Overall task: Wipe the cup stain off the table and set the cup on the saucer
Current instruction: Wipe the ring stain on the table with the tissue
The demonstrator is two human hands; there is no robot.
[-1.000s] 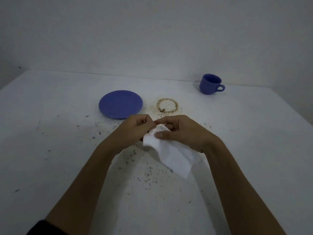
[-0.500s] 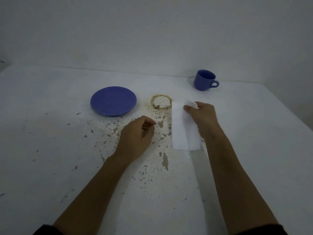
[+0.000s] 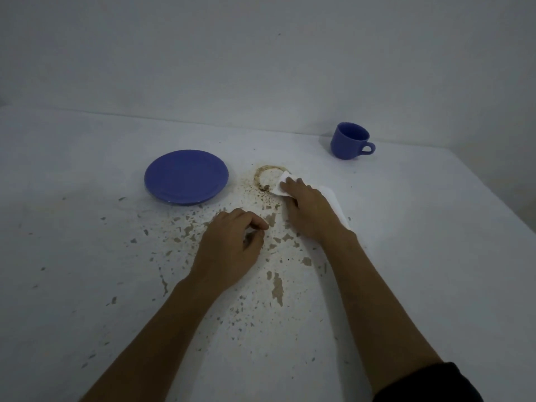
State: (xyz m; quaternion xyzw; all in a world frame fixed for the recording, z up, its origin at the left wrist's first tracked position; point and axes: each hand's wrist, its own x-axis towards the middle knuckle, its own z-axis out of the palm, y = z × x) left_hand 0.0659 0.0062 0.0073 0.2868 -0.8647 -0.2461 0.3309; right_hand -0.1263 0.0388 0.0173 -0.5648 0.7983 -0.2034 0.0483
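A brown ring-shaped cup stain (image 3: 262,179) marks the white table (image 3: 87,256) just right of the blue saucer (image 3: 186,177). My right hand (image 3: 310,210) presses a white tissue (image 3: 333,203) flat on the table, and the tissue's front corner covers the right side of the ring. My left hand (image 3: 232,246) rests on the table nearer to me, fingers loosely curled, holding nothing. The blue cup (image 3: 349,140) stands upright at the far right near the wall, handle pointing right.
The tabletop has chipped, speckled paint patches (image 3: 277,285) around my hands. A plain wall (image 3: 261,53) rises behind the table. The table's right edge (image 3: 493,198) runs diagonally at the right.
My right hand slid the tissue left and forward onto the right side of the stain ring. My left hand, which let go of the tissue earlier, stays resting on the table.
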